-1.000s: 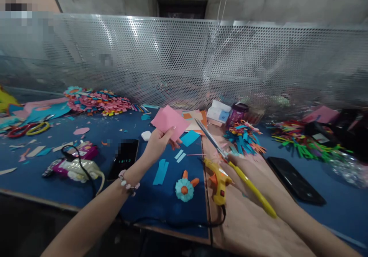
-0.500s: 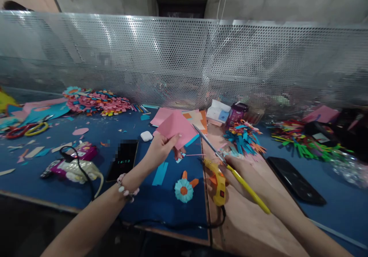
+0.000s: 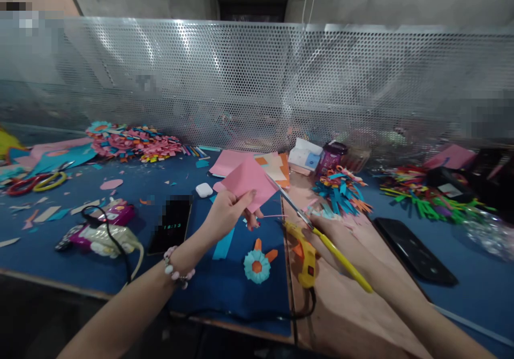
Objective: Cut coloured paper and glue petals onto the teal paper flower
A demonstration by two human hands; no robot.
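Note:
My left hand [image 3: 231, 209] is closed, thumb on top, around the lower left edge of a square of pink paper [image 3: 249, 182], which is held above the table. My right hand [image 3: 333, 238] grips a pair of scissors [image 3: 340, 256] with a yellow handle. Their blades reach up and left to the right edge of the pink paper, and it is unclear how far they are apart. Below the hands lies a blue paper flower [image 3: 257, 266] with an orange centre and two orange tabs. Beside my right hand rests a yellow glue gun [image 3: 307, 257].
A phone [image 3: 172, 225] and a white earbud case [image 3: 204, 189] lie left of my hands. A black tray-like object [image 3: 414, 251] lies at right. Heaps of paper flowers [image 3: 134, 142] and cut strips [image 3: 340, 190] sit at the back, before a perforated metal screen [image 3: 249, 80].
My left hand and the pink paper have shifted slightly right and turned a little. A blue edge beside the paper no longer shows. The scissors still point at the paper's right edge.

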